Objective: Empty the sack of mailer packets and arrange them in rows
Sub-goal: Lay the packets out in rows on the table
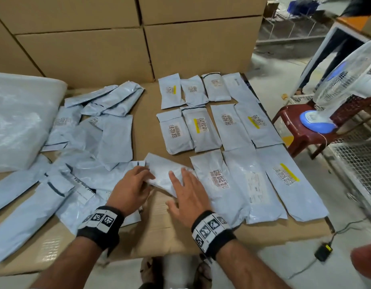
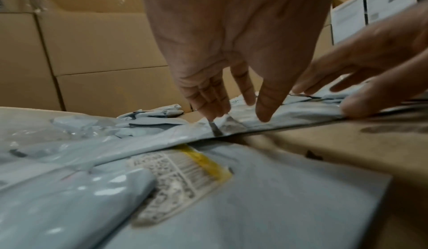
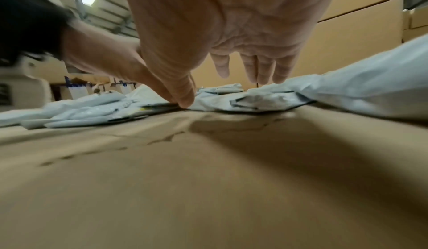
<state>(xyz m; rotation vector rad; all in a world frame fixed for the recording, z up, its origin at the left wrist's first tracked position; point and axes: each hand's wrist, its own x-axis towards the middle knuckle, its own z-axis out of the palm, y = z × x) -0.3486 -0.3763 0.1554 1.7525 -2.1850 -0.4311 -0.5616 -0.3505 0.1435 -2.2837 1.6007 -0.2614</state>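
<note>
A grey-blue mailer packet (image 1: 163, 174) lies slanted on the cardboard tabletop (image 1: 159, 226), left of the front row. My left hand (image 1: 134, 188) grips its left edge, and the left wrist view shows fingers and thumb closing on a raised fold (image 2: 241, 113). My right hand (image 1: 186, 190) lies flat on the packet's right part, fingers spread. The right wrist view shows its thumb pressing the packet (image 3: 254, 99). Three rows of packets (image 1: 218, 126) lie at the right. A loose heap of packets (image 1: 92, 130) covers the left. The translucent sack (image 1: 19, 117) lies at the far left.
Stacked cardboard boxes (image 1: 117, 38) wall off the back. A red chair (image 1: 295, 130) carrying a table fan (image 1: 347, 80) stands right of the table, beside a wire cage (image 1: 357, 163). A person's legs (image 1: 330, 59) show at the back right. A black adapter (image 1: 324, 252) lies on the floor.
</note>
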